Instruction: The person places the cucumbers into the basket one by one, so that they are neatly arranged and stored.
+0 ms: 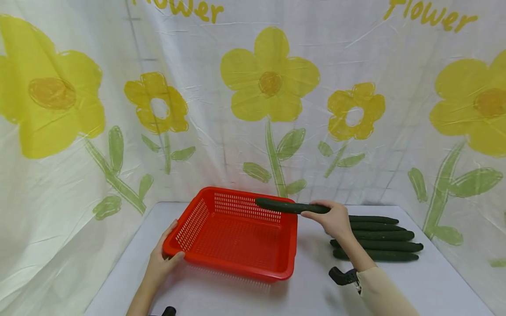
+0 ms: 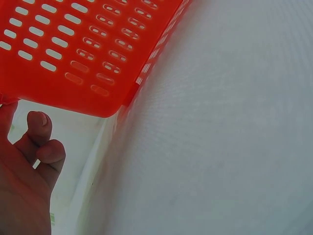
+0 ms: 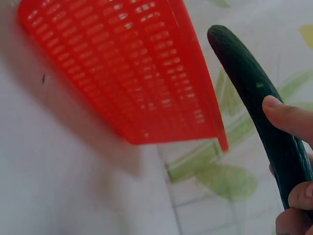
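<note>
A red plastic basket point(image 1: 237, 232) with slotted walls has nothing inside it. My left hand point(image 1: 163, 256) grips its left rim, thumb at the front corner; the left wrist view shows the basket's wall point(image 2: 73, 93) above the curled fingers point(image 2: 41, 125). In my right hand point(image 1: 334, 219) is a dark green cucumber point(image 1: 290, 206), pinched near its right end. Its free end reaches left over the basket's back right rim. In the right wrist view the thumb point(image 3: 283, 115) presses on the cucumber point(image 3: 254, 93), beside the basket's outer wall point(image 3: 146, 73).
Several more cucumbers point(image 1: 387, 245) lie side by side at the right of the white table point(image 1: 316, 289), partly behind my right forearm. A white curtain point(image 1: 205, 145) with yellow flowers hangs behind the table.
</note>
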Motion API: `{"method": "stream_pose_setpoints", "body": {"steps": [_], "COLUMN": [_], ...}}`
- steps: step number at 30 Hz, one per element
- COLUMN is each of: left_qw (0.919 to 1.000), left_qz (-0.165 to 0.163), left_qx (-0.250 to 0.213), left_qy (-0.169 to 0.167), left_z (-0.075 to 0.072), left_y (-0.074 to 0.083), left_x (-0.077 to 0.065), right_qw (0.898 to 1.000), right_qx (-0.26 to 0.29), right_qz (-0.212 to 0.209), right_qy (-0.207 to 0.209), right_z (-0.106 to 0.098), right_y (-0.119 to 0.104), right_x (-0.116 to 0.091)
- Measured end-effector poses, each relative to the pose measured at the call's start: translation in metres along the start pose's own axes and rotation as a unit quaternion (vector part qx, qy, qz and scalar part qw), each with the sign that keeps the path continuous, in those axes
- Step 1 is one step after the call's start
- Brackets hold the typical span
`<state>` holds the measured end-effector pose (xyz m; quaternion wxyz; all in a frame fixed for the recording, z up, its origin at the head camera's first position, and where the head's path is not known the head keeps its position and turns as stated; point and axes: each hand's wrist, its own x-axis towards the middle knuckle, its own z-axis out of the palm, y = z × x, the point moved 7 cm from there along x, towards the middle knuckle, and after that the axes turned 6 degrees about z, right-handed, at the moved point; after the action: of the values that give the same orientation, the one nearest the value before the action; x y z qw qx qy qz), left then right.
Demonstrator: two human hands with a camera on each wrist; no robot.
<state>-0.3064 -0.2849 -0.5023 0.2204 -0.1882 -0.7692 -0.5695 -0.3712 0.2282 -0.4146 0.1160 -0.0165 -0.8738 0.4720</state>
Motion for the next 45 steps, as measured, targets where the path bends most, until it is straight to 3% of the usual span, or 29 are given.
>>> {"method": "stream_pose_setpoints", "body": {"steps": [5, 19, 27, 36, 45], "left_qw": [1.0, 0.9999, 0.9999, 0.9999, 0.9999], "left_qz": [0.001, 0.009, 0.011, 0.008, 0.007], "left_qx": [0.001, 0.009, 0.009, 0.008, 0.013], "left_qy": [-0.001, 0.003, 0.001, 0.001, 0.003], "left_z": [0.001, -0.003, -0.002, 0.001, -0.002], "left_y": [-0.002, -0.002, -0.002, -0.003, -0.001], "left_x": [-0.001, 0.001, 0.0, 0.0, -0.001], "right_qw": [1.0, 1.0, 0.998, 0.995, 0.992], "right_qx": [0.003, 0.006, 0.05, 0.09, 0.096], "right_qz": [-0.011, 0.007, 0.015, 0.037, 0.067], "right_qy": [-0.003, 0.012, 0.021, 0.03, 0.036], "right_z": [0.016, 0.064, 0.094, 0.124, 0.15], "right_y": [-0.019, -0.063, -0.082, -0.087, -0.087], "right_x": [0.009, 0.032, 0.035, 0.033, 0.029]}}
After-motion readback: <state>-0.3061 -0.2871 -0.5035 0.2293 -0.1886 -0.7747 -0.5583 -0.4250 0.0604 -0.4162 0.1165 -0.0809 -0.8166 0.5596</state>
